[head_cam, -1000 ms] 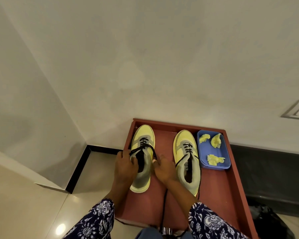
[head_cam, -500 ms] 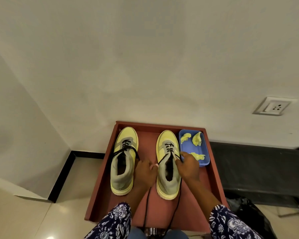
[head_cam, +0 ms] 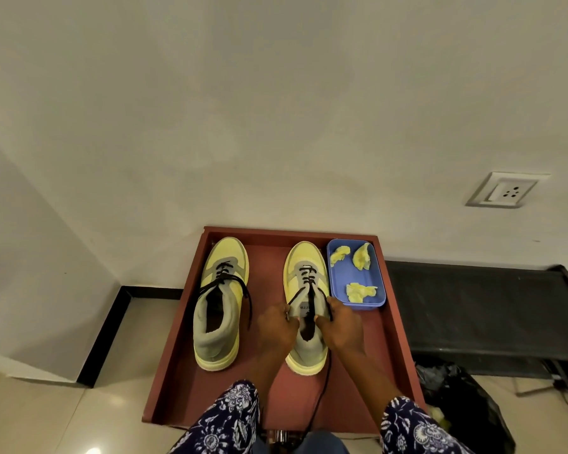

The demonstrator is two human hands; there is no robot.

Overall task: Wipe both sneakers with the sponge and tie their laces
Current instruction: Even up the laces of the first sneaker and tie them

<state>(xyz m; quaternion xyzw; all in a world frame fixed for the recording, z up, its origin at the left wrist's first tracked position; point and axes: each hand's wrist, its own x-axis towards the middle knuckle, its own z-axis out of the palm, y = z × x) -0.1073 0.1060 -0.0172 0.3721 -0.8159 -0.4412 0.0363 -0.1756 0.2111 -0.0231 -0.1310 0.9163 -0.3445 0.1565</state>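
Observation:
Two yellow and grey sneakers with black laces stand side by side on a reddish-brown table (head_cam: 387, 348). The left sneaker (head_cam: 222, 303) has its laces hanging loose over both sides. At the right sneaker (head_cam: 307, 280), my left hand (head_cam: 276, 327) and my right hand (head_cam: 341, 326) each pinch a black lace end beside the tongue. One long lace (head_cam: 322, 385) trails down toward me. Yellow sponge pieces (head_cam: 361, 291) lie in a blue tray (head_cam: 338, 290) right of that sneaker.
The table stands against a white wall with a socket (head_cam: 505, 191) at the right. A black bench (head_cam: 479, 306) runs along the right side, with a dark bag (head_cam: 466, 411) on the floor. Tiled floor and a wall corner lie to the left.
Both hands left the left sneaker and moved to the right sneaker, where they now hold its laces. The view shifted right.

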